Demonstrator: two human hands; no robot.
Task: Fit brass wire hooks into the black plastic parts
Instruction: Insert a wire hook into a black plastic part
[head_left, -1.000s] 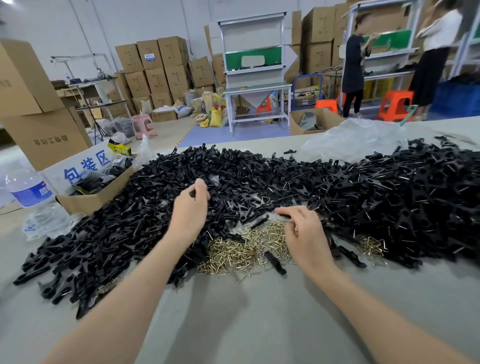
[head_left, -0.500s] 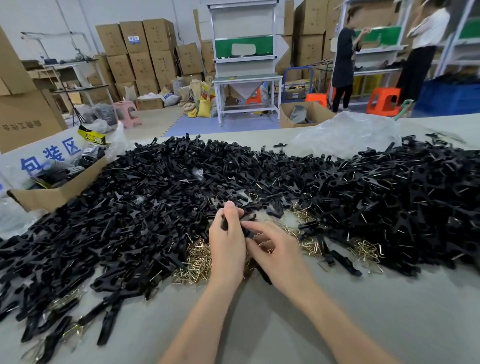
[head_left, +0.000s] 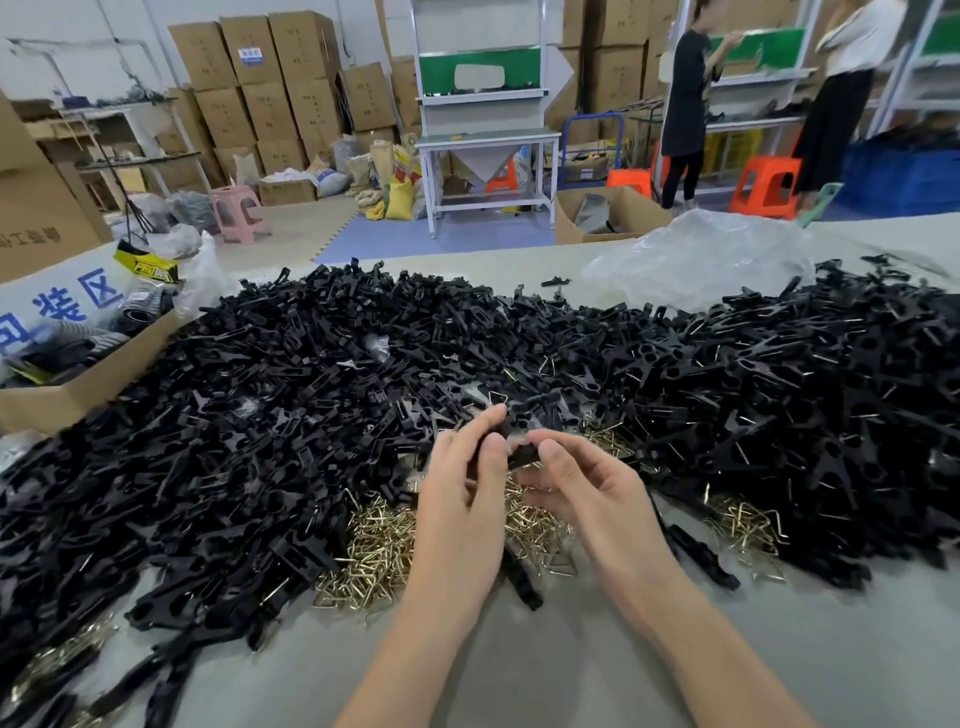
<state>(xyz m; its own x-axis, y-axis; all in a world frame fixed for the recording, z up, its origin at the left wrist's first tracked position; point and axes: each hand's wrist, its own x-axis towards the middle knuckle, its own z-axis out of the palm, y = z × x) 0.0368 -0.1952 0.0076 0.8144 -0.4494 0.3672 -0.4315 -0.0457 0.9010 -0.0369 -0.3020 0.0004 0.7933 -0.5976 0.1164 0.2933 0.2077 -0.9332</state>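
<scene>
Grey worktable (head_left: 519, 675) in a storeroom, with stacked cartons (head_left: 270, 78) at 11 o'clock and 2 standing people (head_left: 685, 104) at 1 o'clock. Heap of black plastic parts (head_left: 291, 415) spread across the table from 9 to 3 o'clock. Pile of brass wire hooks (head_left: 374, 551) at the near edge of the heap, under and around both hands. At centre, left hand (head_left: 457, 499) and right hand (head_left: 587, 488) close together, both pinching 1 black part (head_left: 519, 449) between thumb and fingertips, just above the hooks. Hook on that part: cannot tell, blurred. Open cardboard box (head_left: 67, 395) at 9 o'clock, clear plastic bag (head_left: 696, 260) at 2 o'clock.
</scene>
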